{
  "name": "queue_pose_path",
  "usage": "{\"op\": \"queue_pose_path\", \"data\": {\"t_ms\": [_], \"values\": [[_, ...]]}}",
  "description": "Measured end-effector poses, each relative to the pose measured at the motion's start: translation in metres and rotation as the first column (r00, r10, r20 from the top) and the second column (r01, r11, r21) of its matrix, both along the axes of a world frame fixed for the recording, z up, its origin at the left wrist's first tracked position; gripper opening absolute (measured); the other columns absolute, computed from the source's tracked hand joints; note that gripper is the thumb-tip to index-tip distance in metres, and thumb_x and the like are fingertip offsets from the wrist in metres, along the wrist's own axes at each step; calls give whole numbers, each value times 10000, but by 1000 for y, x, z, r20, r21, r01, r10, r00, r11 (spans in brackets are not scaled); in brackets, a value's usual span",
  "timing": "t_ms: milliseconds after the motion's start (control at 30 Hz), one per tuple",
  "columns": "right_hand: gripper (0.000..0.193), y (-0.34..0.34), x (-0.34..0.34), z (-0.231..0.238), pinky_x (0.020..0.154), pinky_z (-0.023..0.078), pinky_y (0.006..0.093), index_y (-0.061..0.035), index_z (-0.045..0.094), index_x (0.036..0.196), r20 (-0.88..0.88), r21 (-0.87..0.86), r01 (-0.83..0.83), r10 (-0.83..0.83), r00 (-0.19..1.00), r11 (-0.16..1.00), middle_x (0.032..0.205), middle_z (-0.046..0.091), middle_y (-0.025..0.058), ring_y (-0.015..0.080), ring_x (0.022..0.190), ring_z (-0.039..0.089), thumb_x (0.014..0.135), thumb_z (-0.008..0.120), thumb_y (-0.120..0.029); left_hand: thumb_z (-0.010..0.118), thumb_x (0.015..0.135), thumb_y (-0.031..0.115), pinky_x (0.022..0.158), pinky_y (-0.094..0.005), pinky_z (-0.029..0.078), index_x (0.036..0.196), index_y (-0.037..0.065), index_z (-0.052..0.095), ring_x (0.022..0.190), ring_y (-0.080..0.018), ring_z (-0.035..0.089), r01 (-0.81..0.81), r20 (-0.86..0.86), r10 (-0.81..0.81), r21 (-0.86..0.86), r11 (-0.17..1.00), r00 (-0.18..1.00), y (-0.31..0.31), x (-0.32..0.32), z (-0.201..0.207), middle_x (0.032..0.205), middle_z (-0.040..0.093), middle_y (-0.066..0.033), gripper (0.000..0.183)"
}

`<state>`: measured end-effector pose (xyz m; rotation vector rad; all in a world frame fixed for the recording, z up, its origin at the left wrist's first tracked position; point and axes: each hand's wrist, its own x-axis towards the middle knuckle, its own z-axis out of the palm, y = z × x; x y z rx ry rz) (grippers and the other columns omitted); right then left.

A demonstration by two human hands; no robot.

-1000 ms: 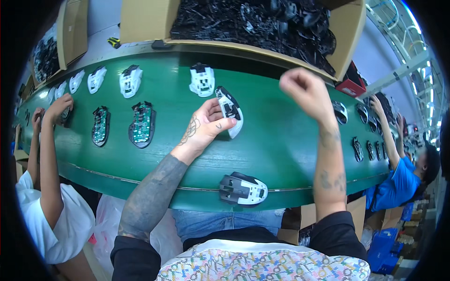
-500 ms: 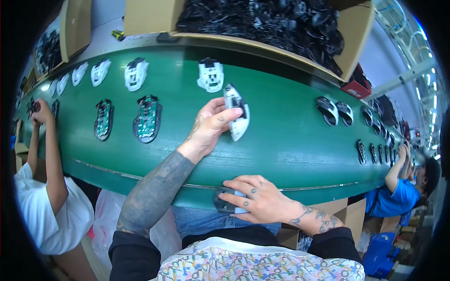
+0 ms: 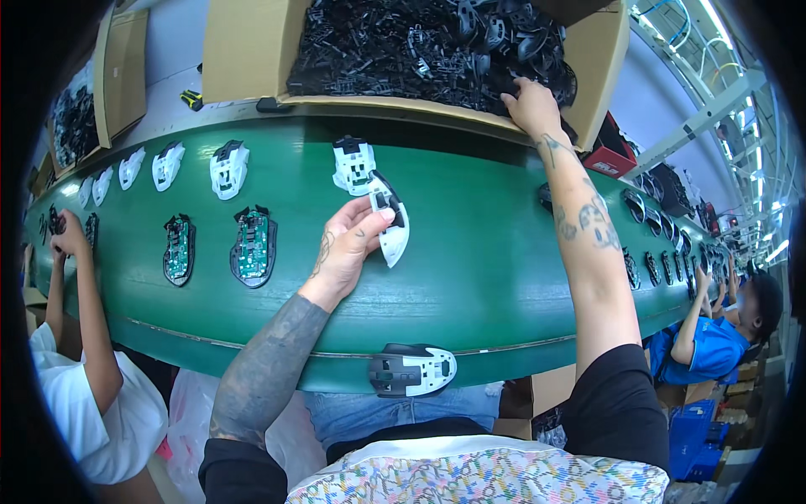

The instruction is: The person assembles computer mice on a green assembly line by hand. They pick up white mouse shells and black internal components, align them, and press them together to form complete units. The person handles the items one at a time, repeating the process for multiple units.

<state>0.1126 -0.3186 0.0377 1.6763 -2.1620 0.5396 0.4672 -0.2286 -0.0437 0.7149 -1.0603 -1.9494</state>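
Mouse shell (image 3: 395,245) pinched in left hand (image 3: 342,245); right hand (image 3: 535,109) held over cardboard box (image 3: 252,55), its grip can't be told!

Strip lights (image 3: 777,250) glare at right. Pale sheen marks the green worktop (image 3: 470,252). Fisheye distortion bows its long edges.

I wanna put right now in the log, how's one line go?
left hand: holding white-and-black shell | right hand: at black parts in cardboard box | grey-and-white shell: table's near edge
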Motion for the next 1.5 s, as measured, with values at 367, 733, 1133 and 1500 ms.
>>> {"op": "queue_pose_path", "data": {"t_ms": [367, 733, 1133, 1500], "values": [[145, 105, 98, 22, 606, 513, 254, -7, 582, 988, 822, -449, -269, 512, 251, 852, 814, 644, 66, 124, 679, 617, 898, 623, -114, 552, 910, 509, 834, -347, 530, 1192, 29, 543, 982, -206, 641, 2, 38, -7, 121, 993, 999, 4, 7, 11, 1060, 637, -102, 558], [379, 174, 178, -48, 759, 493, 240, -10, 505, 1271, 913, -402, -465, 312, -262, 788, 1057, 589, 41, 96, 916, 560, 906, 600, -44, 648, 859, 485, 689, -319, 547, 1436, 1, 254, 920, -200, 635, 82, 171, -76, -26, 996, 982, 13, 5, 11, 1048, 614, -165, 849], [371, 178, 189, -54, 756, 508, 220, 15, 513, 1234, 919, -378, -427, 388, -66, 822, 989, 590, 42, 88, 881, 575, 881, 625, -17, 681, 858, 410, 791, -297, 512, 1465, 20, 212, 982, -216, 599, 113, 220, -72, -180, 977, 973, 17, 7, 5, 1129, 545, -177, 861], [379, 178, 209, -66, 669, 519, 249, -3, 533, 1148, 896, -267, -339, 361, 257, 902, 897, 571, 57, 113, 803, 571, 855, 700, -174, 733, 790, 187, 894, -357, 488, 1435, 10, 197, 1074, -236, 572, 63, 2, -63, 0, 998, 998, 19, 14, 17, 1222, 484, -167, 858]]}}
